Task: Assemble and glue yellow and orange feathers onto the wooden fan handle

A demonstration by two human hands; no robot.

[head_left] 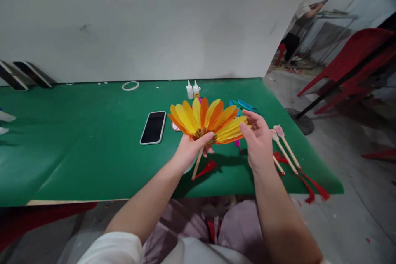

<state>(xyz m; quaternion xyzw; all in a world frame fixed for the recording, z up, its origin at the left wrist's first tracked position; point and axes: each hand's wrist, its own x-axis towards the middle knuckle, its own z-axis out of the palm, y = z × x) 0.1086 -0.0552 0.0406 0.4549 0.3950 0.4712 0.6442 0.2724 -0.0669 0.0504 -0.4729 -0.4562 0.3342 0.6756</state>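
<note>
A hand fan (204, 117) of yellow and orange petals or feathers is spread above the green table, its wooden handle (198, 165) pointing down with a red tassel (208, 167) beside it. Around the base of the fan my left hand (194, 146) is closed, thumb pressed on the front. At the fan's right end my right hand (256, 136) pinches the outermost yellow petals between thumb and fingers. Behind the fan, partly hidden, lie blue-green pieces (244, 105) and a magenta bit (237, 143).
A phone (153, 128) lies left of the fan. Two small glue bottles (193, 90) and a white ring (130, 86) are near the white board (154, 24). Wooden sticks with red tassels (287, 148) lie at the right edge. Red chairs (349, 57) and a seated person (300, 16) are beyond.
</note>
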